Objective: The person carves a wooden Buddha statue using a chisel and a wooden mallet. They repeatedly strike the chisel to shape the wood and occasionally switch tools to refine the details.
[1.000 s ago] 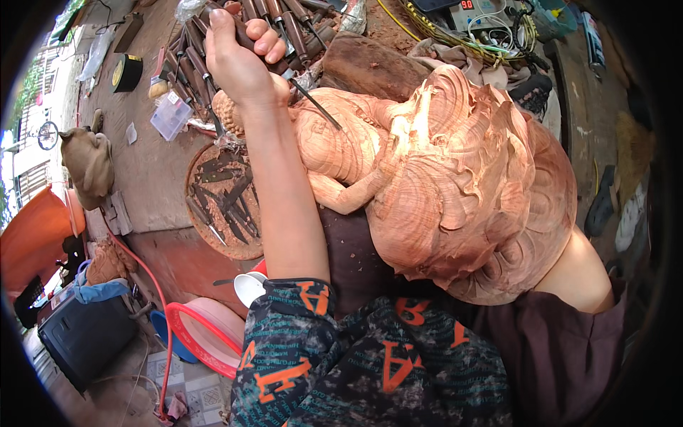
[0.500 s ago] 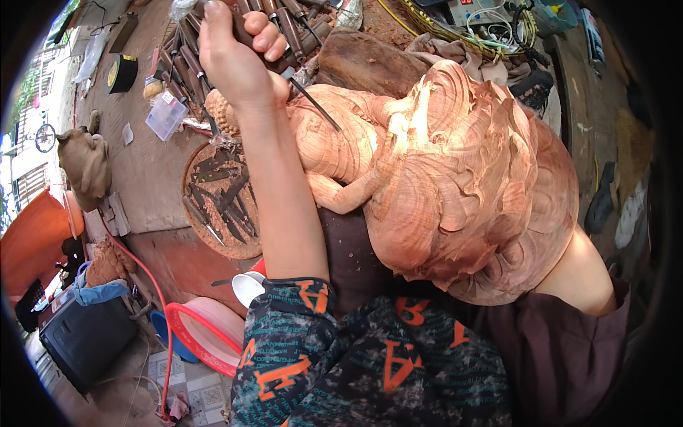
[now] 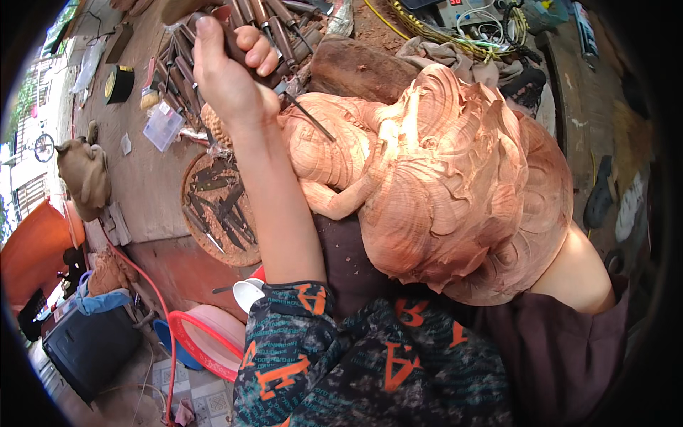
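Note:
My left hand (image 3: 231,71) reaches up from the lower middle, fingers wrapped round the brown handle of a chisel (image 3: 309,116). The chisel's thin dark shaft comes out below my wrist, and its tip meets the upper part of a carved wooden figure (image 3: 455,192). The reddish figure, with swirling folds and a bent arm, lies across my lap. At the top edge, a blurred brown rounded piece (image 3: 183,10), which looks like a mallet head, is by the handle's end. My right hand is not in view.
Several wooden-handled chisels (image 3: 281,35) lie beyond my left hand. A round tray (image 3: 213,249) of dark blades sits left of my forearm. A rough wood block (image 3: 363,67) stands behind the figure. Cables (image 3: 491,35), a clear plastic box (image 3: 165,128) and black tape (image 3: 119,84) lie around.
The brown rounded piece has come into view above the chisel handle, where a pale shiny thing showed before. My left hand still grips the chisel; the whole view has shifted slightly.

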The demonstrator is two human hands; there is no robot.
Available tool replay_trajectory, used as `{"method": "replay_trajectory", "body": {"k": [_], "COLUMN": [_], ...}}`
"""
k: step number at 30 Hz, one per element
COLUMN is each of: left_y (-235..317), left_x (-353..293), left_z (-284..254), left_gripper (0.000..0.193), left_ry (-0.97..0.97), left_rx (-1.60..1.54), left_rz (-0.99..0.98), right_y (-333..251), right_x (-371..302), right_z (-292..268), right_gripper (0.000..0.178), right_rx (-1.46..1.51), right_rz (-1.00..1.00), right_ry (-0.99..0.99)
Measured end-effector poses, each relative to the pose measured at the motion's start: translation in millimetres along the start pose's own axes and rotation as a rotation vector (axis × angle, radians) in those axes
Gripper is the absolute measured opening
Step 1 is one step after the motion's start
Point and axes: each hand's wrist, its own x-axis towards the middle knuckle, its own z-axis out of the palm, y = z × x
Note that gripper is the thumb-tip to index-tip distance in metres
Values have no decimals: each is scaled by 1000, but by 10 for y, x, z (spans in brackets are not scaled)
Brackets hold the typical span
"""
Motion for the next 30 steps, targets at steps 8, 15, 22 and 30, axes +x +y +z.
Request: {"method": "replay_trajectory", "body": {"k": [8, 15, 22, 30], "left_y": [-1, -10, -89, 88], "left_x": [-137, -101, -160, -76], "left_z": [295, 144, 419, 147], "left_gripper": [31, 34, 24, 38], "left_ry": [54, -114, 101, -62], "left_rx": [123, 67, 50, 108], "left_rz": [84, -37, -30, 56], "right_y": [11, -27, -32, -29], "right_x": [35, 20, 20, 10], "right_z": [-8, 5, -1, -18], "right_gripper": [43, 42, 41, 40], "right_rx": [-7, -19, -24, -23], "right_rz": [10, 14, 23, 31], "right_ry": [19, 23, 35, 42]}}
